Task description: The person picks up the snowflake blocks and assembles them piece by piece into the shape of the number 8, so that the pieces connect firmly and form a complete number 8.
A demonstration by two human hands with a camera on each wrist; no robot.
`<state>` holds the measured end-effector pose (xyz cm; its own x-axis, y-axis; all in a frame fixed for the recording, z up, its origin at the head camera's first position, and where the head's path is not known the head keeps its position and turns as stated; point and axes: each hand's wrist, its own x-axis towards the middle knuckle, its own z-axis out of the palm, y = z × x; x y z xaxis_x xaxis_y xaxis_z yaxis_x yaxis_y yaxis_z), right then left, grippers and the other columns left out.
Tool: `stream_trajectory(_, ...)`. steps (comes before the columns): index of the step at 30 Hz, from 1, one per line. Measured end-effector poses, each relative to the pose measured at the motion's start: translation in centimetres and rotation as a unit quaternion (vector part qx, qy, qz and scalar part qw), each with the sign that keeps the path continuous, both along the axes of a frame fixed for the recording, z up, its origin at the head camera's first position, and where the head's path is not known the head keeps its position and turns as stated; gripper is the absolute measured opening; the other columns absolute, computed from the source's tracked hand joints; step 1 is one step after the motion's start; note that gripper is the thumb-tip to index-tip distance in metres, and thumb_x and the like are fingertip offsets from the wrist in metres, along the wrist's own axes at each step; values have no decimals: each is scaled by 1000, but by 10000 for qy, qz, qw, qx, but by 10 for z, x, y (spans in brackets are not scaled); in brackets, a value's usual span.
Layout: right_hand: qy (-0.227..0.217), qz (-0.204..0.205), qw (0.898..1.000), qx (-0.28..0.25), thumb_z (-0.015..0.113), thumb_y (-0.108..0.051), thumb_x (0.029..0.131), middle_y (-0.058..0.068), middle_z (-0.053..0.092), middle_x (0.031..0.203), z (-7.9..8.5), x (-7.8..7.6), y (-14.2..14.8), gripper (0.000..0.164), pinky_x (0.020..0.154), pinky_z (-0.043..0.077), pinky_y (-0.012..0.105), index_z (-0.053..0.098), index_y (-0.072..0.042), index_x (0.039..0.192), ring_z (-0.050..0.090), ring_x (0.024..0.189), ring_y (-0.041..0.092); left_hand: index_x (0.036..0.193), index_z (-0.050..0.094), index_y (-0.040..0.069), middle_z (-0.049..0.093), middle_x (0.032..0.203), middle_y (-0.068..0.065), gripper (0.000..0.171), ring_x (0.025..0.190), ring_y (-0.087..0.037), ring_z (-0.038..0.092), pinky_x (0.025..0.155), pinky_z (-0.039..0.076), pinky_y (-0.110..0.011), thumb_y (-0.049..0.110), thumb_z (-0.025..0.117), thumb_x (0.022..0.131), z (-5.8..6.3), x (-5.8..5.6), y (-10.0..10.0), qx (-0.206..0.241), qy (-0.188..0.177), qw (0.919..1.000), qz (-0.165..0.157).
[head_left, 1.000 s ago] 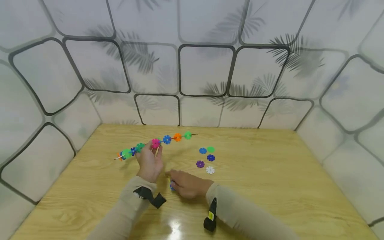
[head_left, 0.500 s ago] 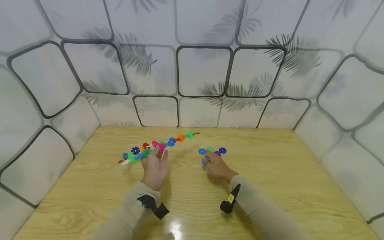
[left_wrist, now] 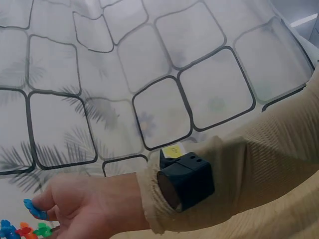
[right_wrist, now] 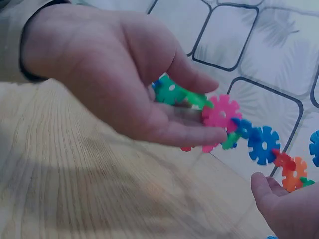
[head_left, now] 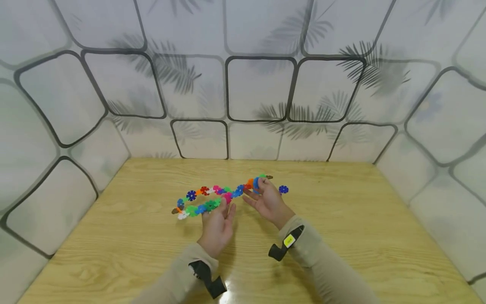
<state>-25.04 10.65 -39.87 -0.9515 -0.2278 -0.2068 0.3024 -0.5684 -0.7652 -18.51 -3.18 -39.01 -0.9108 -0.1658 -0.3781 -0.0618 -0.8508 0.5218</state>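
Observation:
A chain of notched, interlocking plastic discs (head_left: 210,205) in many colours hangs in a long loop above the table. My left hand (head_left: 216,230) grips its near side, by the green and pink discs; in the right wrist view the left thumb and fingers lie either side of the chain, next to the pink disc (right_wrist: 222,115). My right hand (head_left: 270,204) pinches a blue disc (head_left: 256,183) between thumb and fingers, close to the orange disc at the chain's right part. The left wrist view shows this blue disc (left_wrist: 35,209) at the right fingertips, above the chain.
One dark blue disc (head_left: 283,189) lies on the wooden table (head_left: 341,236) just right of my right hand, which hides part of the tabletop behind it. A patterned curtain-like backdrop (head_left: 258,93) rises along the table's back and sides.
My right hand has gone from the near table to the loose discs, then up to the chain with a blue disc. The left hand has shifted the chain right and nearer. The dark blue disc has moved right.

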Motion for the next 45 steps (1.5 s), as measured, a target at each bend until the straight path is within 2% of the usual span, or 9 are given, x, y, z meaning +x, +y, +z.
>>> stream_trajectory(7, -205, -184, 9996, 61, 28, -21, 108, 4, 48, 95, -1, -1, 4, 19, 99, 40, 47, 38, -11, 96, 55, 104, 27, 147, 25, -9, 28, 150, -22, 50, 139, -31, 28, 109, 34, -33, 6, 44, 103, -9, 19, 10, -386, -76, 9954, -873)
stream_trajectory(15, -500, -188, 9985, -70, 29, -22, 108, 7, 49, 101, -8, -6, 12, 17, 96, 40, 45, 41, -12, 102, 37, 133, 41, 142, 30, -9, 35, 136, -21, 47, 119, -25, 46, 101, 42, -29, 14, 45, 104, -8, 39, 21, -543, -429, 9831, -1696)
stream_trajectory(19, -488, -6, 9987, -133, 27, -22, 108, 8, 51, 102, -11, -8, 18, 19, 103, 35, 47, 41, -11, 102, 37, 133, 42, 143, 23, -9, 36, 137, -27, 50, 120, -30, 49, 100, 44, -31, 13, 43, 104, -7, 51, 23, -456, -526, 9668, -2459)
stream_trajectory(23, -308, 420, 9986, 13, 27, -25, 108, 6, 53, 106, -15, -12, 26, 19, 96, 41, 42, 42, -12, 105, 53, 117, 34, 135, 32, -13, 51, 127, -28, 41, 114, -31, 57, 98, 46, -35, 7, 44, 101, -8, 53, 20, -876, -219, 9383, -3337)
stream_trajectory(27, -118, 902, 9957, 160, 28, -25, 108, 5, 55, 108, -21, -15, 35, 23, 86, 47, 38, 46, -12, 107, 62, 99, 25, 121, 44, -6, 65, 106, -17, 24, 98, -23, 66, 93, 50, -35, 8, 46, 101, -1, 36, 8, -1384, 410, 9174, -3710)
stream_trajectory(32, 79, 1466, 9883, 420, 27, -26, 108, 4, 59, 108, -27, -17, 42, 30, 80, 50, 35, 53, -12, 106, 63, 94, 22, 119, 41, -1, 64, 100, -12, 18, 91, -18, 66, 89, 52, -32, 6, 43, 103, 20, 2, -10, -1722, 779, 9173, -3506)
stream_trajectory(35, 126, 1677, 9840, 585, 28, -26, 108, 7, 59, 110, -29, -19, 42, 30, 78, 51, 35, 54, -12, 105, 64, 92, 22, 126, 39, -4, 58, 111, -17, 25, 97, -22, 62, 92, 50, -33, 6, 42, 103, 31, -21, -18, -2209, 734, 9202, -3146)
stream_trajectory(38, 205, 1927, 9787, 680, 29, -25, 108, 9, 58, 114, -29, -21, 41, 27, 78, 50, 35, 51, -10, 106, 65, 92, 24, 134, 36, -8, 50, 123, -22, 35, 104, -26, 56, 99, 46, -37, 7, 42, 104, 36, -43, -24, -2661, 631, 9151, -2963)
stream_trajectory(45, 595, 2743, 9560, 852, 30, -27, 108, 9, 58, 112, -37, -21, 36, 25, 72, 51, 34, 47, -10, 110, 65, 90, 24, 144, 29, -10, 34, 145, -29, 50, 131, -40, 38, 105, 39, -41, 14, 46, 104, 20, -74, -27, -3506, 128, 8824, -3135)
